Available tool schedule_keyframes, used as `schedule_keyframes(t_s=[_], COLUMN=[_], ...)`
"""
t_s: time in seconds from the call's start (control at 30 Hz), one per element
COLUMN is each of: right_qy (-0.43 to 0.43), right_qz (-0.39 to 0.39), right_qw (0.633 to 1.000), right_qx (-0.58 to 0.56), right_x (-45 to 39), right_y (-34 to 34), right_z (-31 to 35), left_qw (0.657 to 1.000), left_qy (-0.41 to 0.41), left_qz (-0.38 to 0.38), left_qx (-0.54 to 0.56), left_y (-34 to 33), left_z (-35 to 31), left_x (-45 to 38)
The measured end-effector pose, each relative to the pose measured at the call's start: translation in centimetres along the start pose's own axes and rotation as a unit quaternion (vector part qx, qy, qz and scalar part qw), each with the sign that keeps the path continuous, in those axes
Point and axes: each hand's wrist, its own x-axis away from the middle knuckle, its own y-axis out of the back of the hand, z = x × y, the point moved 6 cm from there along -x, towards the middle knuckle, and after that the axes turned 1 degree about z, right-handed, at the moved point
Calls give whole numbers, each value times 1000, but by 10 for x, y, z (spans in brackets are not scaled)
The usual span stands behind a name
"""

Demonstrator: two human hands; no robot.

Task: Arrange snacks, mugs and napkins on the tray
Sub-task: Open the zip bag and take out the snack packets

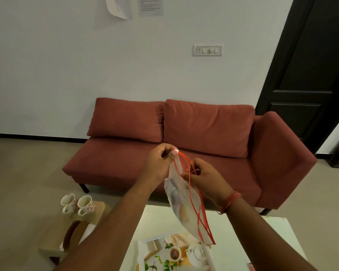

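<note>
I hold a see-through white mesh bag with red drawstrings in the air above the white table. Something pale and orange shows faintly inside it. My left hand pinches the bag's top corner. My right hand grips the red strings just to the right. Below the bag lies a tray printed with a teapot and leaves. Two white mugs with red flowers stand side by side on a low wooden stool at the left. White napkins lie partly hidden behind my left forearm.
A red sofa stands against the white wall behind the table. A dark door is at the right. A brown oblong object rests on the stool near the mugs.
</note>
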Motion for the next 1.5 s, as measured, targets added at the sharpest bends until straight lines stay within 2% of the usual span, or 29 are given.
schedule_keyframes(t_s=[0.17,0.27,0.37,0.47,0.67,0.73,0.83,0.93,1.03,1.13,1.33,1.5], right_qy=[4,21,20,20,6,-5,-6,9,20,26,30,23], right_qz=[-8,-92,-143,-174,-231,-231,-228,-198,-163,-154,-106,-123], right_qw=[993,984,983,981,972,973,973,980,986,988,993,991], right_qx=[114,153,109,80,45,16,-20,-4,-3,2,36,47], right_x=[-2,-5,-5,-6,-7,-7,-4,-5,-7,-8,-12,-14], right_y=[-1,8,12,14,13,9,8,8,3,2,0,9], right_z=[7,13,13,11,-1,-5,-6,-1,3,4,-3,-8], left_qw=[1000,999,996,990,976,974,978,975,979,976,980,972], left_qy=[15,43,82,134,217,225,203,209,183,192,163,156], left_qz=[13,-16,-27,6,13,31,46,65,82,92,112,146], left_qx=[-2,2,-38,-41,-10,17,-10,43,38,47,-26,-94], left_y=[-5,-10,-23,-43,-52,-52,-43,-43,-47,-49,-44,-44], left_z=[-3,0,4,8,15,17,18,17,14,16,16,21], left_x=[2,6,22,38,44,42,34,30,26,21,11,11])
